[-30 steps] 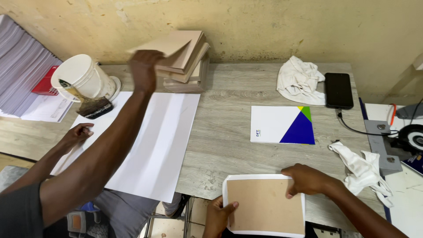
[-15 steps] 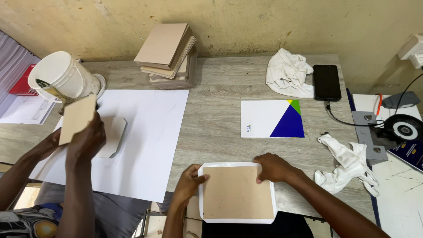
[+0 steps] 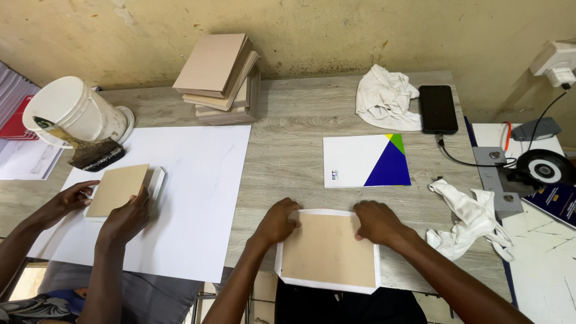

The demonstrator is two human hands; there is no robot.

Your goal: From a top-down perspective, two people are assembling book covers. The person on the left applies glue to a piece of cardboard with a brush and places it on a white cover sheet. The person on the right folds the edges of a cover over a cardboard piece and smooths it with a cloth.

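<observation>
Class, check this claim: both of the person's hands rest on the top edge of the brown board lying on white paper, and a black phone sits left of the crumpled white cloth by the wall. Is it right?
One detail is wrong. In the head view the black phone sits right of the crumpled white cloth, not left. The left hand and right hand do rest on the brown board's top edge, over the white paper.

Both forearms bare, no sleeves; dark trousers.

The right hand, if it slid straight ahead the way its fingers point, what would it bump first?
Probably the left hand: the right hand points left across the top of the brown board. Only bare board lies between them.
</observation>
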